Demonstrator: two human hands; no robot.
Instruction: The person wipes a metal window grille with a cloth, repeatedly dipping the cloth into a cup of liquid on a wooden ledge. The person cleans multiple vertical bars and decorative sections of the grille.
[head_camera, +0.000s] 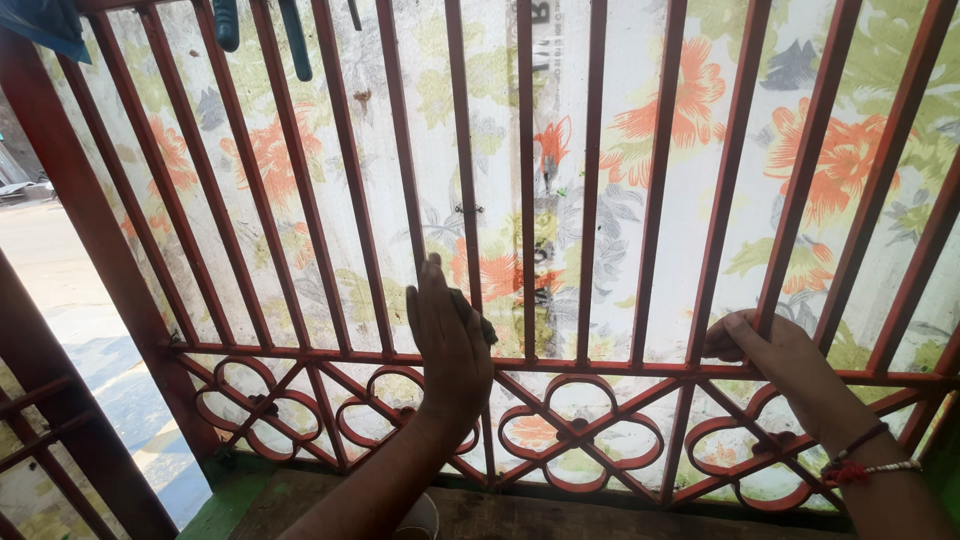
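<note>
A: Where are the person's hands on the red metal grille (590, 200)?

B: The left hand (450, 345) presses a small dark pad (487, 331) against an upright bar just above the grille's crossbar, fingers together, wrist bent up. The right hand (775, 355), farther right, curls its fingers round another bar, seemingly to brace.

Upright red bars (527, 180) of the metal grille (600, 365) stood close together, leaving only narrow slots between them. A flowered sheet (690, 110) hung right behind the bars and closed off those slots. Below the horizontal rail, looped scrollwork (575, 440) left small openings. The left hand (452, 345) lay against one bar, and the right hand (775, 355) gripped another. At far left, past the thick frame post (90, 250), the way lay open.
</note>
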